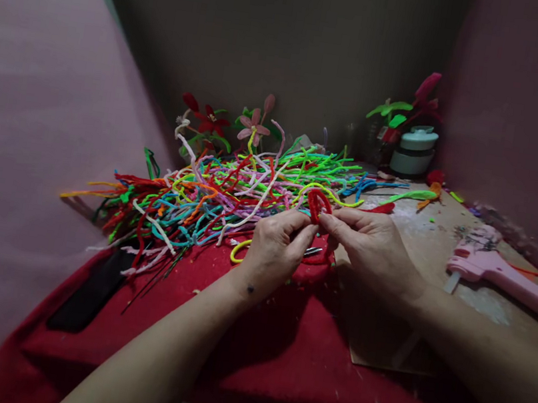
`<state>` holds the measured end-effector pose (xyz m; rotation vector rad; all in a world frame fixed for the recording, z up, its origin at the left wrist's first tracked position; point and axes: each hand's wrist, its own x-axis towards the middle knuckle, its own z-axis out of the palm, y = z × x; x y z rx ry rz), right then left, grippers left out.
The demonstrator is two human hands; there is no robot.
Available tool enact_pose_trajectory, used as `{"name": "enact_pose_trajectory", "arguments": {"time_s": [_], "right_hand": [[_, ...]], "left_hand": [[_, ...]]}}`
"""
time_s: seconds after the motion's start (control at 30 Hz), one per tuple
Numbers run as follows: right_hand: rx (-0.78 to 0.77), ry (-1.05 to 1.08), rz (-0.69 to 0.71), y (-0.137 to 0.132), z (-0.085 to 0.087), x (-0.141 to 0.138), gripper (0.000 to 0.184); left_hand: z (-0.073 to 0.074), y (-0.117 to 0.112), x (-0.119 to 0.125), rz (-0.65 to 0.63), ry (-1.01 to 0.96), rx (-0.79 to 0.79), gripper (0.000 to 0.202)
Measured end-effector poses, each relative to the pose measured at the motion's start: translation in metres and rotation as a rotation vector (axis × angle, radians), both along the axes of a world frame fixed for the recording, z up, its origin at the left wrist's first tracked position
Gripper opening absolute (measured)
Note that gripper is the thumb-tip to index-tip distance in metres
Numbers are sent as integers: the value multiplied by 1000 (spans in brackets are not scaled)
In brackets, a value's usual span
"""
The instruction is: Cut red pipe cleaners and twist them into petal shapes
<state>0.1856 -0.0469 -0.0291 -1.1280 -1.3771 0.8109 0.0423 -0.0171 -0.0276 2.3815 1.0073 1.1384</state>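
Observation:
My left hand (275, 246) and my right hand (368, 243) meet over a red cloth (247, 346), fingers pinched together. Between them they hold a red pipe cleaner (318, 203) bent into a small loop that stands up above the fingertips. Both hands are closed on it. Just behind and to the left lies a big tangled pile of pipe cleaners (219, 197) in many colours. A yellow pipe cleaner loop (238, 251) lies on the cloth beside my left hand. A metal tool (313, 251) peeks out under my hands, mostly hidden.
A pink glue gun (501, 270) lies on the wooden table (435, 240) at the right. Finished pipe-cleaner flowers (232, 125) stand at the back, others beside a pale green jar (414, 150). A black flat object (90, 296) lies on the cloth's left. Walls close in all round.

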Motion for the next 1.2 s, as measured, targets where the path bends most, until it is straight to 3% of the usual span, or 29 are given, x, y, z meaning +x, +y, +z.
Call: {"name": "enact_pose_trajectory", "arguments": {"time_s": [0.17,0.27,0.4,0.77,0.9,1.03,1.2], "right_hand": [[-153,320,240,4,-1,0,15],[-175,389,194,4,1,-1,12],[-223,400,230,5,1,0,12],[-324,617,412,14,-8,2,20],[-298,586,391,13,-7,3,20],[-272,411,285,9,-5,3,19],[-264,292,186,7,-5,3,21]], "left_hand": [[1,1,0,-42,-7,-128,17],[6,4,-1,11,-168,-306,14],[12,7,-2,-47,-338,-490,20],[15,5,-2,-105,-299,-599,18],[20,8,-6,-151,-153,-608,17],[23,10,-8,-185,-3,-607,11],[24,11,-9,-245,63,-688,9]]}}
